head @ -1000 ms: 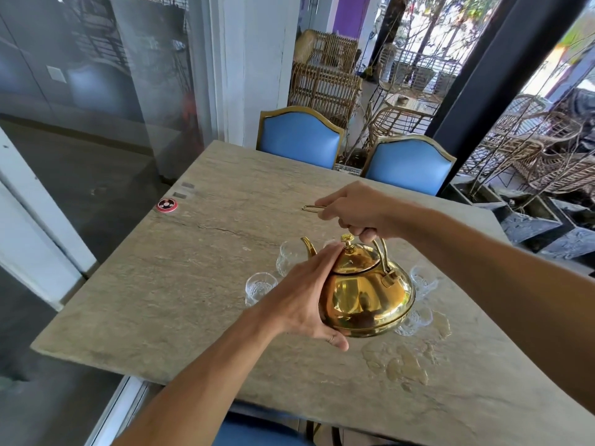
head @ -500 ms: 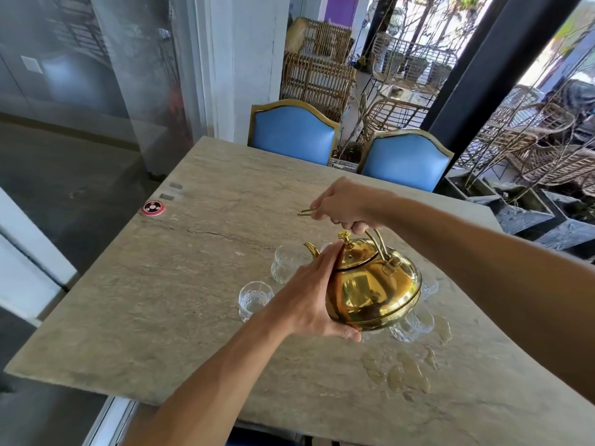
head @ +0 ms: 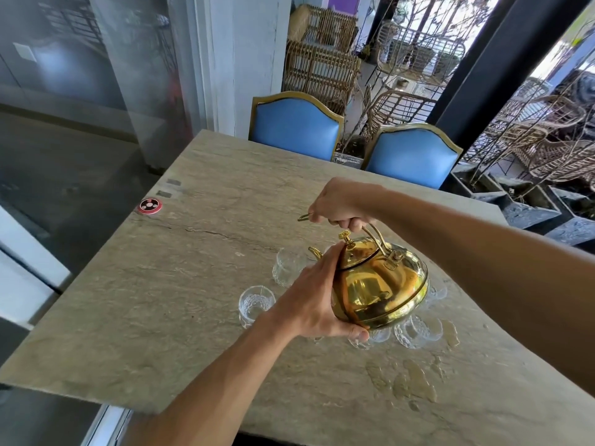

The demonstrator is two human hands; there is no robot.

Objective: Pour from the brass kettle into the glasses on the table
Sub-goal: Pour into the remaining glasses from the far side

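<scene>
**Kettle tipped toward the far-left glass**

My right hand (head: 341, 204) is closed around the handle of the brass kettle (head: 380, 284), which I hold in the air above the cluster of glasses on the stone counter (head: 193, 284). My left hand (head: 317, 300) lies flat and spread against the kettle's left side, thumb under its base, steadying rather than gripping. Compared with a second ago, the kettle has risen and leans further to the left, its spout (head: 315, 252) now over the far glass (head: 286, 267); I judge that pouring into it is about to begin. A second glass (head: 256, 304) stands near left, and another (head: 417, 331) shows below the kettle. Spilled liquid (head: 415, 381) marks the counter near right. No brand or writing is legible; the red disc (head: 150, 206) at far left bears only a pattern.
</scene>
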